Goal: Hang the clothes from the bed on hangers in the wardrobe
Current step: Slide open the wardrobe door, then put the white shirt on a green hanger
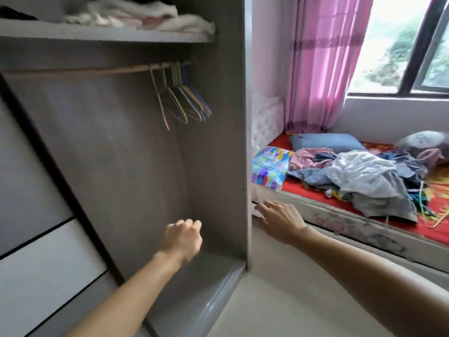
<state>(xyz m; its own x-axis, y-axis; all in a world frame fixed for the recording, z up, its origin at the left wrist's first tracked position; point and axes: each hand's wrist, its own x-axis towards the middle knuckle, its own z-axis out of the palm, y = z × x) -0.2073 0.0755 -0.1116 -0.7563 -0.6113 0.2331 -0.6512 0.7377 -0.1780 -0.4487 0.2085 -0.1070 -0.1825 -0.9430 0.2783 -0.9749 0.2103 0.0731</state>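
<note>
A grey wardrobe point(218, 142) stands open on the left, its hanging space bare. Several coloured wire hangers point(187, 98) hang bunched at the right end of its rail point(85, 70). On the bed point(364, 229) at the right lies a heap of crumpled clothes point(364, 176) in blue, white, grey and pink. My left hand point(182, 239) hovers inside the wardrobe opening with fingers curled, holding nothing. My right hand point(281, 220) reaches past the wardrobe's side panel toward the bed edge, fingers extended and holding nothing.
Folded white cloth point(136, 14) lies on the wardrobe's top shelf. A blue pillow point(325, 142) and a colourful patterned bag point(269, 166) sit at the bed's head. A pink curtain point(323, 62) hangs beside the window point(413, 45). Pale floor lies below.
</note>
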